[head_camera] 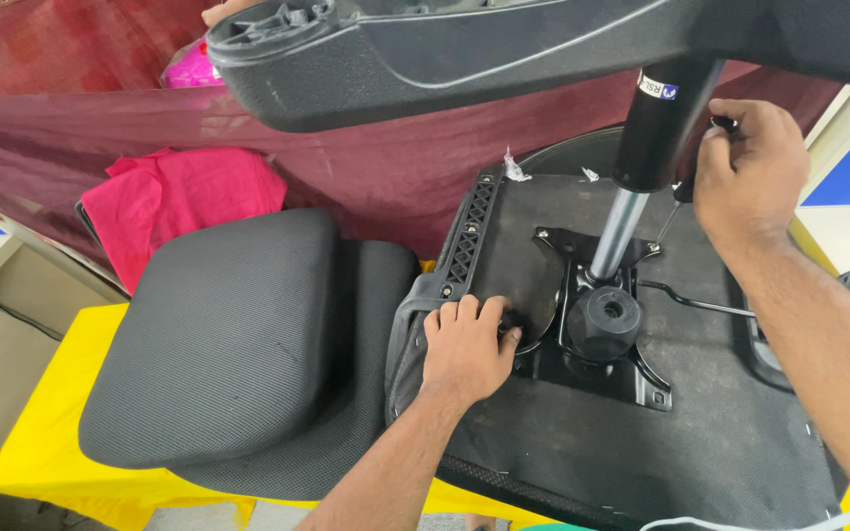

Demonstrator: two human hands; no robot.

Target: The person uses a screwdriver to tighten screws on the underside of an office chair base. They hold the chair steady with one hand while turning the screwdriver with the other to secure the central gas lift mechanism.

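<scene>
Nearest to us, our left hand (466,346) lies palm down on the upturned black fabric-covered underside of an office chair seat (700,433), fingers curled over the left edge of the black metal tilt mechanism plate (597,364) bolted there; the fingers press rather than clasp, and we cannot tell whether anything is pinched beneath them. Our right hand (748,172) is closed in a fist around the dark handle of a thin screwdriver (679,192), whose slim shaft slants down and to the left, its tip at the plate's far right corner. Just beside that hand, a gas lift cylinder with a black upper sleeve and bright chrome rod (632,187) rises tilted from the middle of the plate. A round black plastic knob (602,320) sits on the plate near the rod's foot, and a thin black wire lever (696,300) runs out to the right. Above us hangs one arm of the black plastic chair base (425,64), joined to the cylinder's top. Left of the seat, a grey mesh-fabric chair cushion (228,344) rests on a yellow cloth-covered table (36,433). Farther back lie a folded pink cloth (184,197) and a maroon sheet (366,157). Another person's fingertip (223,10) shows at the base's top left end.
</scene>
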